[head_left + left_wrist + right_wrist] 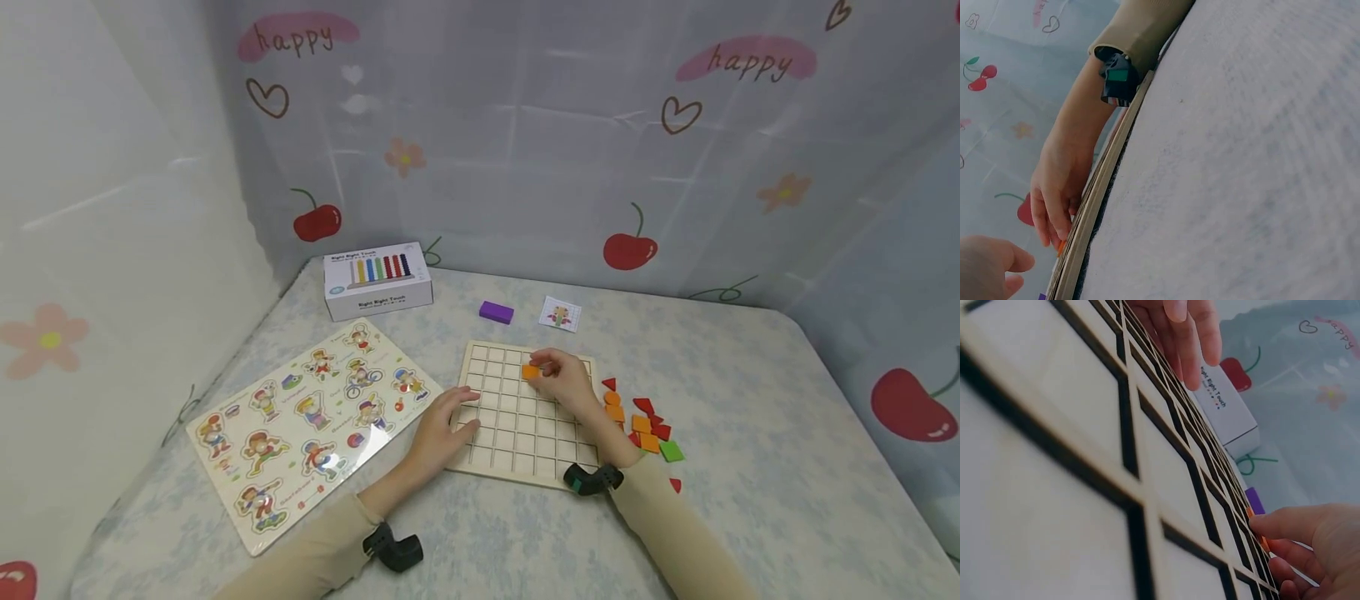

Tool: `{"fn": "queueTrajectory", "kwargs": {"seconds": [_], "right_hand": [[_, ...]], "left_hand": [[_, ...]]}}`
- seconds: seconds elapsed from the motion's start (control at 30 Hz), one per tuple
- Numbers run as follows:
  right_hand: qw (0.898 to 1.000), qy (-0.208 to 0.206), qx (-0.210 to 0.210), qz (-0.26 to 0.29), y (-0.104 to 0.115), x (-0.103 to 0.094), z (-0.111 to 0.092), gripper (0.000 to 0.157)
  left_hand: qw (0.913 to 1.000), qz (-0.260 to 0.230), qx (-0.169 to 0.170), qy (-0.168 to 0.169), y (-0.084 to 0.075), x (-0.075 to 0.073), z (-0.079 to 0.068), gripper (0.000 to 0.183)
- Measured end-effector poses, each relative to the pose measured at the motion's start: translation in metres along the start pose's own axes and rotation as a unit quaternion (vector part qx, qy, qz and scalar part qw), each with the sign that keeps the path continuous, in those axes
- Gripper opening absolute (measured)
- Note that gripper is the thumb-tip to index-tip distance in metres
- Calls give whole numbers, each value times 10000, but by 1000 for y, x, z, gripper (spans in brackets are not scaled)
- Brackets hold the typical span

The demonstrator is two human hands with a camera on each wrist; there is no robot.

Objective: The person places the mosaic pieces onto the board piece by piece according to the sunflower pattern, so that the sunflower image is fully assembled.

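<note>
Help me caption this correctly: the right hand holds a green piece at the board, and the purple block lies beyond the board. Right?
Not quite: the piece in the right hand is orange, not green, as the head view shows. The purple block does lie beyond the board.

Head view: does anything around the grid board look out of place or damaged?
One small oddity: a red piece lies near the right sleeve, apart from the loose cluster of coloured pieces beside the grid board, so it looks strayed. I see no damage.
</note>
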State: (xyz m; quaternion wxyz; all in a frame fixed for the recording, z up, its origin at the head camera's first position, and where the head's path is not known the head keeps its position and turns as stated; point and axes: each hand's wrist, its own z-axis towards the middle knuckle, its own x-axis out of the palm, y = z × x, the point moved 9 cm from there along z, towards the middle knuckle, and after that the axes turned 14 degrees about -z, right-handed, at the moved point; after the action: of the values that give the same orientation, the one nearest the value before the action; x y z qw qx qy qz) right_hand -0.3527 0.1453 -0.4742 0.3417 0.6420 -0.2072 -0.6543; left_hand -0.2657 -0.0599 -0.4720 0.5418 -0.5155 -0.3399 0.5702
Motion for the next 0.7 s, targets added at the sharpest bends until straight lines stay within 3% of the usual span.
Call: {"fn": "queueTrajectory", "kwargs": {"seconds": [0.43,0.7], "right_hand": [[9999,-9,83,103,1,-1,-2,31],[9992,-256,-40,301,1,-21,-8,29]], "left_hand": [[9995,-299,-88,-13,4,-2,1,33],[9994,-320,-111,23,4,-2,1,32]]}}
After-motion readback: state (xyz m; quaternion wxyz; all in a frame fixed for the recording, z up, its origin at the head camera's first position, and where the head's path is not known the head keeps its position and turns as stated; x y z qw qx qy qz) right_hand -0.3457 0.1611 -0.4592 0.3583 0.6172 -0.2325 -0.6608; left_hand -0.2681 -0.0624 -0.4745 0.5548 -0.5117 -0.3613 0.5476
